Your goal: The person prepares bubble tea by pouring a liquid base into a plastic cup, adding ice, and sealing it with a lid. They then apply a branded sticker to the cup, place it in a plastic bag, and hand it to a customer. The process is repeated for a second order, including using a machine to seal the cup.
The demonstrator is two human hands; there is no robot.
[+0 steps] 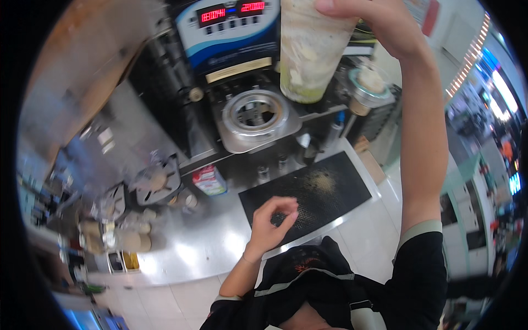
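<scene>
High in the view, my right hand grips a tall clear plastic cup. The cup has creamy white, streaked contents and a green layer at its bottom. Its top runs out of the frame. Behind and left of it stands a cup sealing machine with red lit displays and a round metal cup holder that has nothing in it. My left hand hovers over a black rubber mat, fingers curled, a small gap between thumb and forefinger, holding nothing.
A red and white carton and small glass jars stand behind the mat on the steel counter. Brown powder is scattered on the mat. Right of the machine sits a lidded container. Several beige containers crowd the left.
</scene>
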